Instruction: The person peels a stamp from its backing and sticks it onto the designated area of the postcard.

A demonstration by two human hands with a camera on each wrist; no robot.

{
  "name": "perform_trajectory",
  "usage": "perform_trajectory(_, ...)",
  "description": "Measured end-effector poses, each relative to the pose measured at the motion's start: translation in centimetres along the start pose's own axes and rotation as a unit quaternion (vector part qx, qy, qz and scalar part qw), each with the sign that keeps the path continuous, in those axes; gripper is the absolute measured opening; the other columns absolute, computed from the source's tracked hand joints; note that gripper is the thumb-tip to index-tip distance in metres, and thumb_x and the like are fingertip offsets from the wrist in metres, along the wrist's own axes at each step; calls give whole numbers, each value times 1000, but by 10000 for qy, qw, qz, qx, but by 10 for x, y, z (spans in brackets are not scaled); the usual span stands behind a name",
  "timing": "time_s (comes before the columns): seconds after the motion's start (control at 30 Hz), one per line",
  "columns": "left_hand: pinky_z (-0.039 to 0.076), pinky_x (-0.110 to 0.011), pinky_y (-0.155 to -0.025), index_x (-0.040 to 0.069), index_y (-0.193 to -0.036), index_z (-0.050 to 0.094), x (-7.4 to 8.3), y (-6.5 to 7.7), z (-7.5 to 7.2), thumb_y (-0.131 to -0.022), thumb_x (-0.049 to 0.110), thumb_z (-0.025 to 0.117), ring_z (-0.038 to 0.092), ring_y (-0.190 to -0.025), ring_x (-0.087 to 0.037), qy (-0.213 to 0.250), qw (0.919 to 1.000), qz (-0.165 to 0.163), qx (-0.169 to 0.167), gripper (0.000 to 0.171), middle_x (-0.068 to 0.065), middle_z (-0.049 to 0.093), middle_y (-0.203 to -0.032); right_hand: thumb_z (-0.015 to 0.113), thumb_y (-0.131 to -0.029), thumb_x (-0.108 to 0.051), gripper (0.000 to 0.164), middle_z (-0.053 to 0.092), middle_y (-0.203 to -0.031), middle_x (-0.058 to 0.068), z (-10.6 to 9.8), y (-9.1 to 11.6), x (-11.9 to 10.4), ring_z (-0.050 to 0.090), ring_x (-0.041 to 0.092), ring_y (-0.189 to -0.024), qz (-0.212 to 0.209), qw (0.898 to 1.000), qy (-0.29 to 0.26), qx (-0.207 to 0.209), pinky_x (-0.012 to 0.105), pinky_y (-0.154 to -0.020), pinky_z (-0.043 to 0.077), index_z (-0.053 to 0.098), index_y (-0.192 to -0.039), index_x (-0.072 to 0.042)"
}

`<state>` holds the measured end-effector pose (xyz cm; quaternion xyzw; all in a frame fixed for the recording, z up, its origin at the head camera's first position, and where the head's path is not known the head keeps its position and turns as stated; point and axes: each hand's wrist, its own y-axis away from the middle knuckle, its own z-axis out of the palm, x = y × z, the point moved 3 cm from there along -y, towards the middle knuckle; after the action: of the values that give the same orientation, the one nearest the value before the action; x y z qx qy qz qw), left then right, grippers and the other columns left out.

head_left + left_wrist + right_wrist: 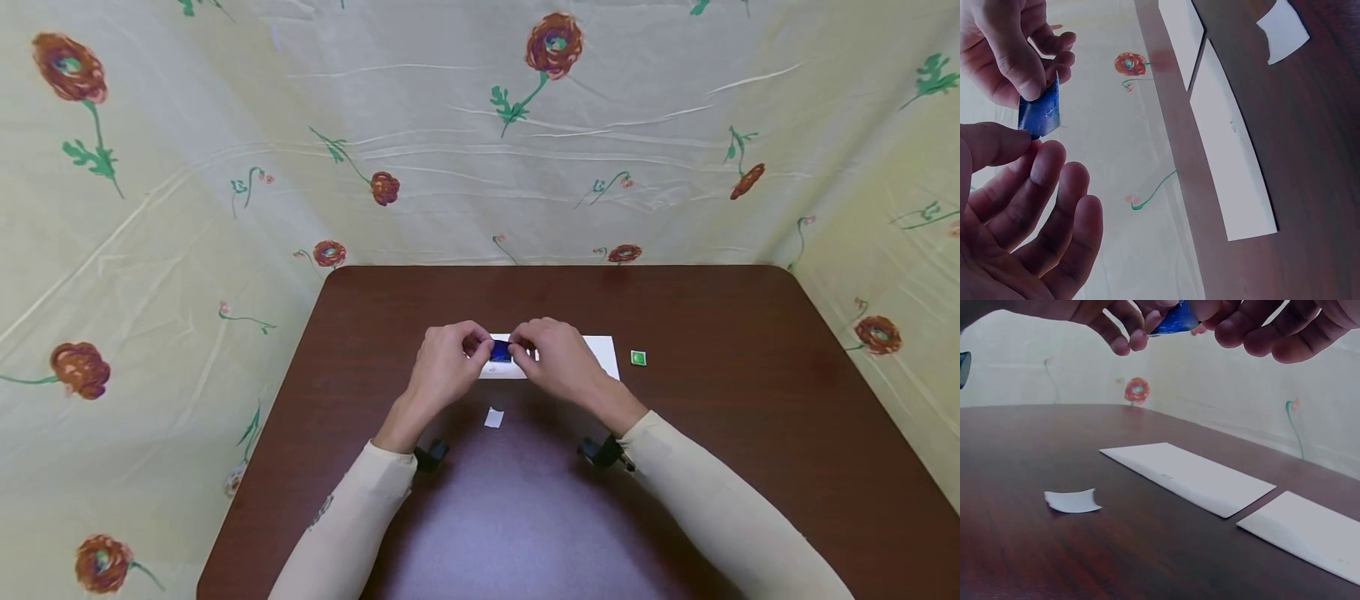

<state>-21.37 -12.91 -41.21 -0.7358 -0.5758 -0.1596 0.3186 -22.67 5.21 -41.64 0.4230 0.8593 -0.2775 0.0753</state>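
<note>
Between both hands, over two white cards, is a small blue stamp [500,351] with a toothed edge. My left hand [446,358] pinches one side of it between thumb and forefinger; its other fingers are loosely bent in the left wrist view. The opposite side is pinched by the thumb and fingertips of my right hand [558,358]. In the right wrist view the stamp [1175,319] is held above the tabletop, partly covered by fingers. The left card [1185,475] and right card [1316,534] lie end to end with a narrow gap.
A small curled white paper piece [493,417] lies on the brown table [720,483], nearer me than the cards. Right of the cards is a small green stamp [637,357] with a pale border. Flowered cloth [450,167] hangs behind and beside the table.
</note>
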Motion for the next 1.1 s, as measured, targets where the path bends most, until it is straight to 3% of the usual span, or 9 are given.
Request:
perform_trajectory(0.27, 52, -29, -65, 17, -92, 75, 3, -12, 3, -92, 25, 71, 62, -73, -13, 28, 10000, -43, -81, 9, 3, 72, -82, 67, -94, -25, 14, 72, -90, -2, -8, -8, 9, 61, 14, -77, 282, 9992, 22, -268, 30, -72, 53, 75, -100, -14)
perform_trajectory(0.5, 52, -30, -65, 16, -92, 75, 4, -22, 8, -91, 26, 72, 61, -73, -15, 65, 9998, -95, -130, 11, 1, 72, -83, 67, -94, -24, 13, 69, -84, -3, -12, -13, 16, 58, 13, -72, 376, 9988, -15, -300, 28, -67, 51, 75, -98, -15)
perform_trajectory(1.1, 52, -31, -65, 14, -92, 74, -7, -46, 29, -95, 26, 68, 63, -74, -16, 138, 9983, -407, -393, 14, 0, 72, -83, 68, -94, -27, 13, 66, -77, -5, -2, -28, 40, 57, 12, -67, 715, 9958, -47, -576, 27, -62, 49, 74, -93, -16)
